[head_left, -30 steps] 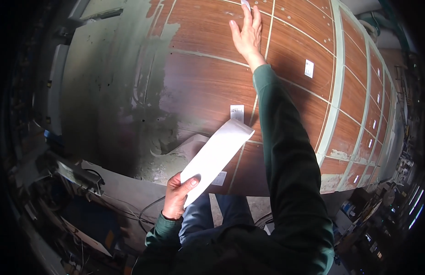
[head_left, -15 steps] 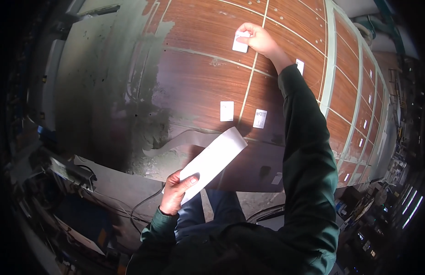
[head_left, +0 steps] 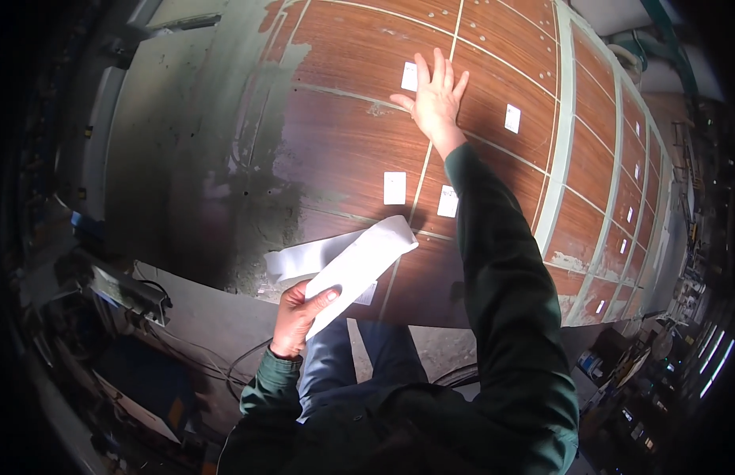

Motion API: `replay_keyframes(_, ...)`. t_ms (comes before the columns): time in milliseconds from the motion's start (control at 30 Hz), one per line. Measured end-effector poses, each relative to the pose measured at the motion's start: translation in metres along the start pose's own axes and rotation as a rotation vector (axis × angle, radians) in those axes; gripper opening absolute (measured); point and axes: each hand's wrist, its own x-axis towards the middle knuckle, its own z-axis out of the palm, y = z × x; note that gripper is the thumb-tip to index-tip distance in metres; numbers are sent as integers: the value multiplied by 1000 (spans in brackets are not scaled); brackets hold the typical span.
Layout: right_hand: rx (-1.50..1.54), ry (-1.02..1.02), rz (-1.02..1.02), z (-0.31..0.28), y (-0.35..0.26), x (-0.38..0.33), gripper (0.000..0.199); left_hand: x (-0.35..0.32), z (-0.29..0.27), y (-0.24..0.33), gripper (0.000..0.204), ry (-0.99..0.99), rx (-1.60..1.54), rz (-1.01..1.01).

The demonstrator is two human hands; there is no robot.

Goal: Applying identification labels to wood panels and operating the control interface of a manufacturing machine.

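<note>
My left hand (head_left: 295, 321) is closed on a long white paper strip (head_left: 358, 273), thumb on top; the strip folds over at its upper end, and its tail trails leftward on the board. My right hand (head_left: 436, 103) is stretched out over the wood-grain board (head_left: 344, 134), fingers spread, holding nothing. Just left of its fingers a small white label (head_left: 409, 76) lies on the board. Other white labels lie below it, one left (head_left: 394, 188) of a pale line and one right (head_left: 447, 201), partly behind my sleeve. Another label (head_left: 512, 119) is right of my hand.
Pale lines divide the brown board into rectangles. Grey-green residue (head_left: 249, 158) covers its left part. A pale band (head_left: 564, 119) separates further labelled sections at right. Below the near edge, a metal bracket (head_left: 130, 293) and cables (head_left: 241, 368) are at lower left.
My right hand has let go of the upper label, which stays on the board, and has opened and moved slightly down. The strip's tail has shifted, and a label beneath the strip now shows.
</note>
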Motion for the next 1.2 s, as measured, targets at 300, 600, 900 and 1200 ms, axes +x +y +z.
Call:
replay_keyframes(300, 1351, -1233, -297, -172, -55, -97, 11, 2, 26, 84, 18, -261, 421, 214)
replay_keyframes(600, 1245, -986, -91, -219, -13, -92, 10, -11, 17, 124, 19, -302, 529, 159)
replay_keyframes(900, 1065, -912, -35, -226, 25, -101, 11, -11, 12, 138, 21, -289, 636, 185)
replay_keyframes(1200, 939, -853, 147, -246, 80, -97, 13, 9, 45, 149, 24, -338, 667, 156)
